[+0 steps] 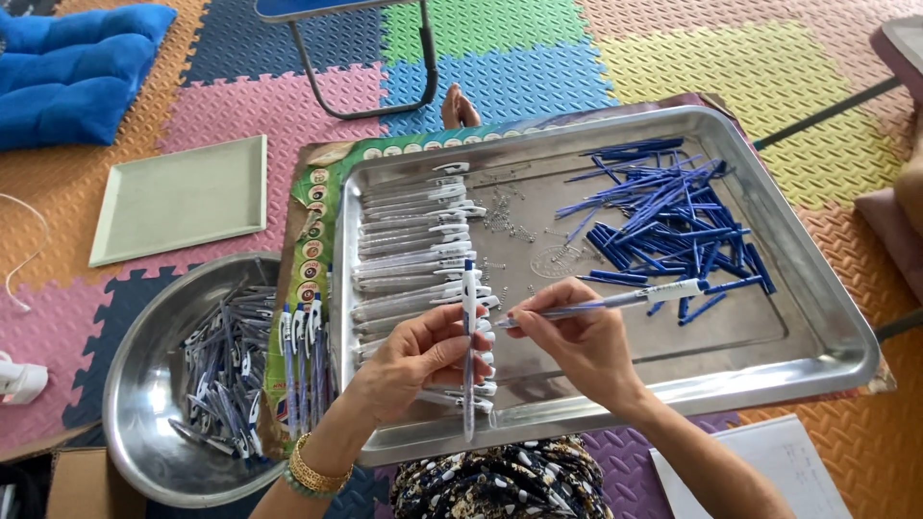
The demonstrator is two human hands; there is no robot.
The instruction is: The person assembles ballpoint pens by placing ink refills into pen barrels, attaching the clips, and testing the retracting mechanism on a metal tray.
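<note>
Fingers of the left hand [423,351] pinch an upright pen [468,327] over the near edge of the tray [817,336]; the right hand [577,336] grips a refill [615,301] aimed at it. A misaligned tip could slip and scatter the small springs [505,216] just beyond.

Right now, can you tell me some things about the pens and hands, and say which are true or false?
1. The left hand holds a pen upright. True.
2. The right hand is empty. False: it holds a pen part.
3. The blue refills lie in the metal tray. True.
4. The round bowl holds apples. False: it holds finished pens.
</note>
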